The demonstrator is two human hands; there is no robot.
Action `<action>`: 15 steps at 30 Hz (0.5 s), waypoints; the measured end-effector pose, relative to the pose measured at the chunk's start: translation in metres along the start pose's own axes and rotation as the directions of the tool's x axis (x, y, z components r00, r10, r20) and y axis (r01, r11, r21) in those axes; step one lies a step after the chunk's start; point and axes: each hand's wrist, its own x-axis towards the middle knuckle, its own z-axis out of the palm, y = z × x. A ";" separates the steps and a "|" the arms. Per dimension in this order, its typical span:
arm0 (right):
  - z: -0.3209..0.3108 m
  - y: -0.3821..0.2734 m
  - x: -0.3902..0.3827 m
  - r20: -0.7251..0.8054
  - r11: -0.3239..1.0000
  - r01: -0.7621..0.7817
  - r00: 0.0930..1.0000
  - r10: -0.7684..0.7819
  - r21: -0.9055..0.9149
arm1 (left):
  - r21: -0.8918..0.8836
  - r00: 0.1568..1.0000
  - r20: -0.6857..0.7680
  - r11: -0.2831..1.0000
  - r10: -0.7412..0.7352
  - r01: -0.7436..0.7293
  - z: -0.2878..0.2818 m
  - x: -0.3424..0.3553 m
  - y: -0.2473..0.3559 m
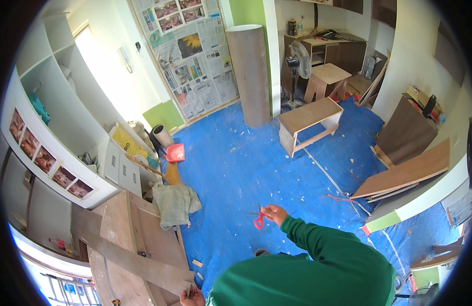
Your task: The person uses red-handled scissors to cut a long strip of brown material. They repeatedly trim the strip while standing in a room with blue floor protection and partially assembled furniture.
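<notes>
Grasping red-handled metal scissors (260, 216) above the blue floor sheet (223, 168), your right fingers (274, 213) hold them well apart from the long grey-brown flat strip (136, 259); your left hand (194, 296) pinches 1 end, presumably steadying it across the brown wooden furniture piece (144, 224).

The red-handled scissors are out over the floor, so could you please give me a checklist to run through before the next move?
1. Red-handled scissors secured by the handle: ok, the right hand holds them there.
2. Scissor blades closed: not ok, they look spread apart.
3. Scissors clear of the long brown strip: ok, they are well apart.
4. Left hand firmly gripping the strip: cannot tell; it is at the near end, close to the picture's lower edge.
5. Blue floor sheet free of scraps: not ok, small pale bits are scattered on it.
</notes>
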 end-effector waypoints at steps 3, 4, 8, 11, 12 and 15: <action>0.025 -0.068 -0.008 0.226 0.828 -0.181 0.972 0.068 0.531 | -0.026 0.997 0.079 1.000 0.006 -0.004 0.006 -0.009 0.003; 0.026 -0.079 -0.008 0.358 0.749 -0.225 0.934 -0.017 0.623 | -0.010 0.994 0.102 1.000 0.026 -0.025 0.009 -0.012 0.002; 0.037 -0.118 -0.003 0.514 0.696 -0.301 0.850 -0.114 0.652 | 0.078 0.995 0.082 0.995 0.063 -0.069 0.006 -0.006 0.000; 0.044 -0.134 -0.004 0.522 0.797 -0.103 0.804 -0.285 0.594 | 0.047 0.998 0.018 0.997 0.059 -0.060 0.005 -0.004 -0.002; 0.044 -0.134 0.000 0.459 0.852 0.000 0.842 -0.282 0.523 | 0.056 0.998 0.013 0.997 0.060 -0.061 0.007 -0.005 -0.003; 0.037 -0.140 0.012 0.308 0.922 0.222 0.895 -0.322 0.316 | 0.089 0.997 0.037 0.994 0.062 -0.065 0.009 0.002 -0.003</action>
